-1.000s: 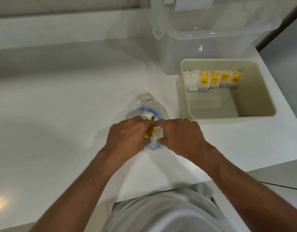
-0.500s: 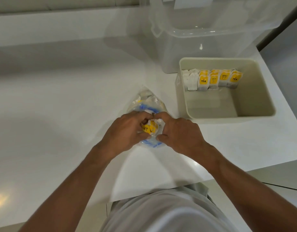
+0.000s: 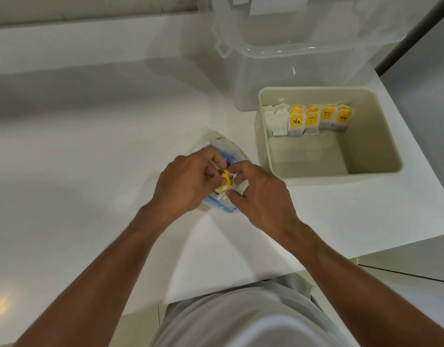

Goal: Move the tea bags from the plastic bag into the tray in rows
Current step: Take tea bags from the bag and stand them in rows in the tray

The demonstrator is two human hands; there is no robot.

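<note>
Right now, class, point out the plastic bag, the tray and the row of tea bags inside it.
plastic bag (image 3: 216, 145): head view, crumpled clear far end.
tray (image 3: 308, 156): head view, bare floor near its front wall.
row of tea bags (image 3: 312, 119): head view, yellow label mid-row.

Saw broad bare surface (image 3: 78, 159) across the left half of the frame. Found the centre blocked by the left hand (image 3: 183, 184) and right hand (image 3: 263, 194), both pinching a tea bag (image 3: 224, 182) over the plastic bag (image 3: 226, 146). Noted a narrow strip of surface between that bag and the tray (image 3: 376, 136) at right. Found the tray's far end filled by a row of tea bags (image 3: 308, 118) and its near floor open from above. Saw a clear container (image 3: 291, 78) walling off the upper right.
</note>
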